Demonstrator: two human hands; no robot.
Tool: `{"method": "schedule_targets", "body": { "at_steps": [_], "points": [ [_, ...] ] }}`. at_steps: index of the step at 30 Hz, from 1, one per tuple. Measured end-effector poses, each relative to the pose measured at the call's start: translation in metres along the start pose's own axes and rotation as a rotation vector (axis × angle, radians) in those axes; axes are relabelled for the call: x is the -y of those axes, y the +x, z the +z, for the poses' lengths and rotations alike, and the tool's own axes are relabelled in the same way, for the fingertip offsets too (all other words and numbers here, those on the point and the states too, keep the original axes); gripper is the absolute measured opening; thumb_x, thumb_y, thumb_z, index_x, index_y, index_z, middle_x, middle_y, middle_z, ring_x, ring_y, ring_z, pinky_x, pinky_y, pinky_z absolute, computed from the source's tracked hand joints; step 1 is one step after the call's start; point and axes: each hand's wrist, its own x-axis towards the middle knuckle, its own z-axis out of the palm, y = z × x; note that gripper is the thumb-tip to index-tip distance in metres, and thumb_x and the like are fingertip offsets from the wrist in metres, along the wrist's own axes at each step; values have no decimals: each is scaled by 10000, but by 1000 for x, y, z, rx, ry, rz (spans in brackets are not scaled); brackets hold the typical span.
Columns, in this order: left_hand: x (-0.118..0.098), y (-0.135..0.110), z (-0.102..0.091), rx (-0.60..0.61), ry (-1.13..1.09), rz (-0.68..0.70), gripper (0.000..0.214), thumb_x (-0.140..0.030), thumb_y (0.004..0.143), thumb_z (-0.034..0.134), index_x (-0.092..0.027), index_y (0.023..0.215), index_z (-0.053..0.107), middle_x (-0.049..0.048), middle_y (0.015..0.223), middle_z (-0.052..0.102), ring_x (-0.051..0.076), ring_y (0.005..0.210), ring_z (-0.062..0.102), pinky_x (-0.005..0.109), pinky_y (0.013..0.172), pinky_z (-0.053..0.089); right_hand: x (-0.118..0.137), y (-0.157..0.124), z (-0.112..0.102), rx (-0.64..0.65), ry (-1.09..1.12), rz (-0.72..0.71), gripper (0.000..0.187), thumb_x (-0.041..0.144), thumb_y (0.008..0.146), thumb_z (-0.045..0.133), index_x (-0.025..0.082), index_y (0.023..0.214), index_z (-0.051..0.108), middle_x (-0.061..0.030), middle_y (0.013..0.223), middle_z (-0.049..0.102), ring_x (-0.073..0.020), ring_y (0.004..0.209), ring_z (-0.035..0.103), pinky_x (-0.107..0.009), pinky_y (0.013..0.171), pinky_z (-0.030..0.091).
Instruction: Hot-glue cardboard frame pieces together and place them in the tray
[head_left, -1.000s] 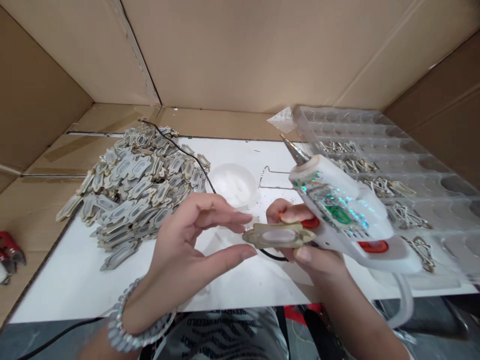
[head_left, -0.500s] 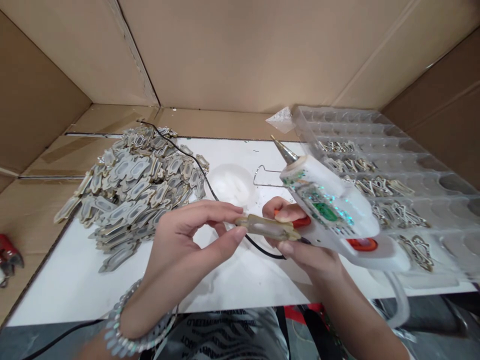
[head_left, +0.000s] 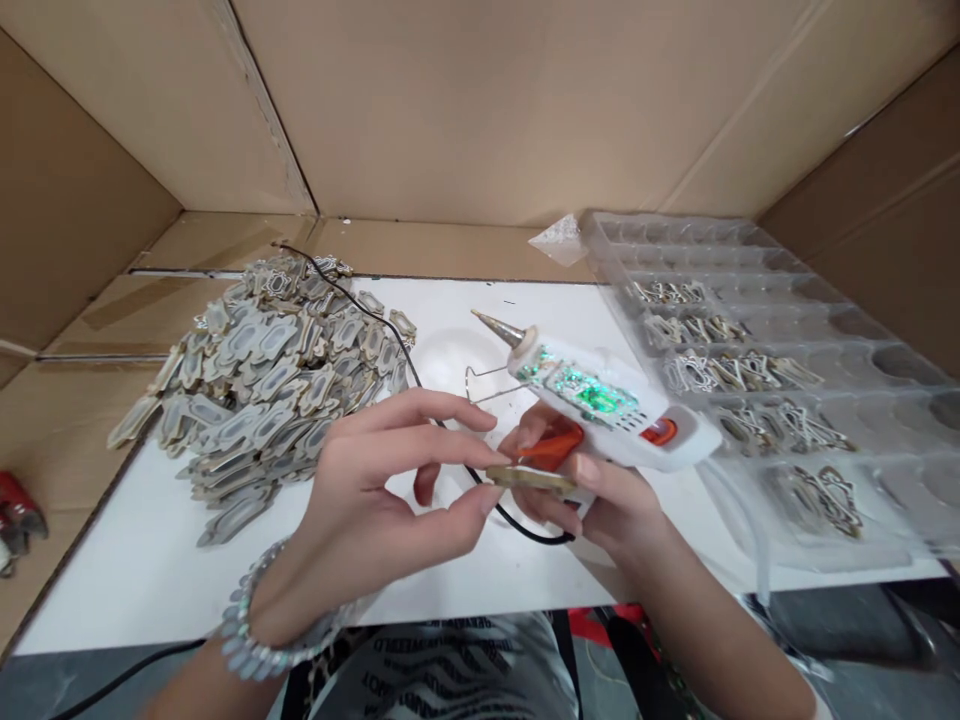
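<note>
Head view: left hand (head_left: 405,485) clamps one end of the frame piece (head_left: 532,481) between thumb and fingertips; piece seen edge-on, its length running out of the pinch toward the right hand (head_left: 622,505). Right hand closed round the glue gun (head_left: 592,395); from here I cannot tell whether it also grips the piece's far end. Nozzle (head_left: 499,328) well apart from piece.

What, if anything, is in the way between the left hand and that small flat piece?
Nothing visible: the left hand pinches one end of the flat piece. The black cord runs behind and the glue gun is above, in the right hand; neither comes between.
</note>
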Motion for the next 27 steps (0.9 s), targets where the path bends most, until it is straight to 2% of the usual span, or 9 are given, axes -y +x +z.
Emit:
{"method": "schedule_targets", "body": {
  "at_steps": [4,8,10,13,17,19,23,25,27],
  "points": [
    [3,0,1,-5,46,27,198,-101,731,744,-246,864,770,26,832,661,95,653,611,129,376,387,0,0,-1,38,0,32,338,491,767,742,232,897,568,81,555,548,-48,337,301,-221,383,243],
    [4,-3,2,-32,107,14,199,-142,775,750,-267,929,773,4,816,613,53,566,505,144,390,378,-3,-2,-2,-12,-6,27,346,443,757,774,229,887,534,64,666,598,-32,374,281,-225,415,253],
    [4,-6,5,-85,134,-6,200,-153,794,745,-278,949,769,-10,827,607,27,515,436,148,391,370,-5,-4,-4,-62,-53,12,348,445,769,779,229,899,537,59,700,598,-32,405,287,-227,438,261],
    [3,-12,12,-232,167,-56,169,-173,809,742,-283,934,765,-19,824,591,24,526,443,142,385,357,-8,-7,-7,-150,-183,-6,343,483,798,760,238,950,574,43,739,591,-51,464,324,-238,479,285],
    [0,-19,21,-339,208,-97,137,-162,818,726,-277,885,758,-14,825,590,33,542,450,142,375,350,-4,-9,-7,-179,-381,-10,341,546,817,713,247,958,627,40,653,520,-95,502,363,-244,455,285],
    [-2,-21,24,-341,224,-99,148,-146,812,723,-270,885,754,-17,826,595,29,532,434,144,366,333,2,-9,-4,-189,-511,-26,278,500,843,694,257,963,632,36,649,523,-112,520,415,-246,461,343],
    [-2,-20,27,-369,279,-79,150,-137,803,720,-259,886,747,-31,833,607,13,532,440,137,377,329,14,-8,5,-242,-669,-40,219,380,838,692,261,996,596,-12,835,659,-155,616,585,-301,575,518],
    [-2,-19,27,-366,321,-82,148,-137,803,719,-256,887,748,-34,844,619,5,516,431,138,382,336,15,-7,9,-293,-690,-53,240,355,798,708,251,969,576,-39,905,689,-190,682,647,-334,622,560],
    [-1,-18,27,-358,374,-84,143,-142,804,719,-251,893,750,-33,854,629,1,503,423,142,389,345,14,-6,11,-365,-753,-91,236,330,765,715,244,925,563,-38,858,686,-208,694,664,-341,622,566]
  ]
}}
